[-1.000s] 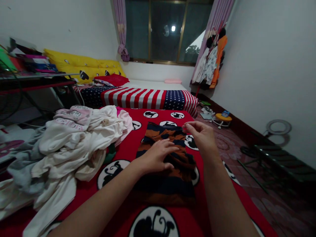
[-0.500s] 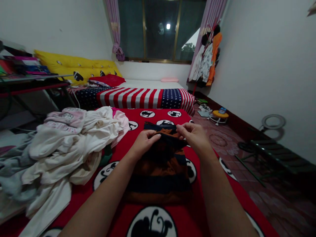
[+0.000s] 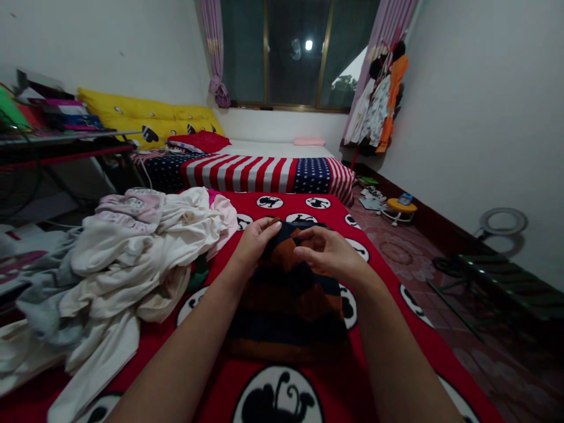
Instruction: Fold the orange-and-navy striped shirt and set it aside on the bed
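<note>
Head view: brown-and-navy striped garment (image 3: 286,329), seemingly mid-fold

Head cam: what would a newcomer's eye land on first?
The red bedspread with round black-and-white monkey emblems fills the foreground, and on it the left hand and right hand work at the top end of a brown-and-navy striped garment. Left of them sits a heap of pale clothes. Beyond, a stars-and-stripes bedcover spans the far bed below yellow pillows.
</note>
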`<control>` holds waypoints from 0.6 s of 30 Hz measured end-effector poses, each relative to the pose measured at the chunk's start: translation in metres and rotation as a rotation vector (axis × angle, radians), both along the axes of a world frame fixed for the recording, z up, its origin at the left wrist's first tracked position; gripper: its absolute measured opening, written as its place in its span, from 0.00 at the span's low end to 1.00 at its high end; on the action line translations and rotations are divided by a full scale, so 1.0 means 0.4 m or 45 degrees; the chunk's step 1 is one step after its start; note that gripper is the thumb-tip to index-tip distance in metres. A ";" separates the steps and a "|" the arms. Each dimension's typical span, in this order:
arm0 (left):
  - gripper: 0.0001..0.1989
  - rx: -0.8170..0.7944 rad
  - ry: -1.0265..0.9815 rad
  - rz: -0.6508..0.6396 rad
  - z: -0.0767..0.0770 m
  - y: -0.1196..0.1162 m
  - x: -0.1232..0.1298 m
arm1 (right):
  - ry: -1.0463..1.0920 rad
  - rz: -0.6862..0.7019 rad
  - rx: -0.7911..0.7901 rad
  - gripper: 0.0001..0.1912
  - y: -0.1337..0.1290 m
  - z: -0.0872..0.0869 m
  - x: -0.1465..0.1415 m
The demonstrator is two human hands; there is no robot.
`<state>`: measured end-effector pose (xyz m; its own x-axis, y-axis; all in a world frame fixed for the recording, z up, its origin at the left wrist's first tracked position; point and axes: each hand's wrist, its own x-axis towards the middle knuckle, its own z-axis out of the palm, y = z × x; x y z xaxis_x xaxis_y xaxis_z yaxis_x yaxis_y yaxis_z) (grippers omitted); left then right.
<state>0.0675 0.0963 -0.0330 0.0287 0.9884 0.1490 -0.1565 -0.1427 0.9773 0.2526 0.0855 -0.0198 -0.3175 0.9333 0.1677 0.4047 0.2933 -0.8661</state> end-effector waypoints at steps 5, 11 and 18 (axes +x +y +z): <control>0.25 0.222 0.203 0.022 0.034 -0.026 0.008 | -0.132 0.076 0.174 0.12 0.000 -0.014 -0.046; 0.17 0.385 0.721 0.506 0.007 0.017 -0.082 | 0.455 -0.321 -0.298 0.10 0.091 -0.092 0.039; 0.21 -0.197 1.362 0.377 -0.141 0.078 -0.151 | 0.360 -0.361 -0.682 0.13 0.119 -0.170 0.122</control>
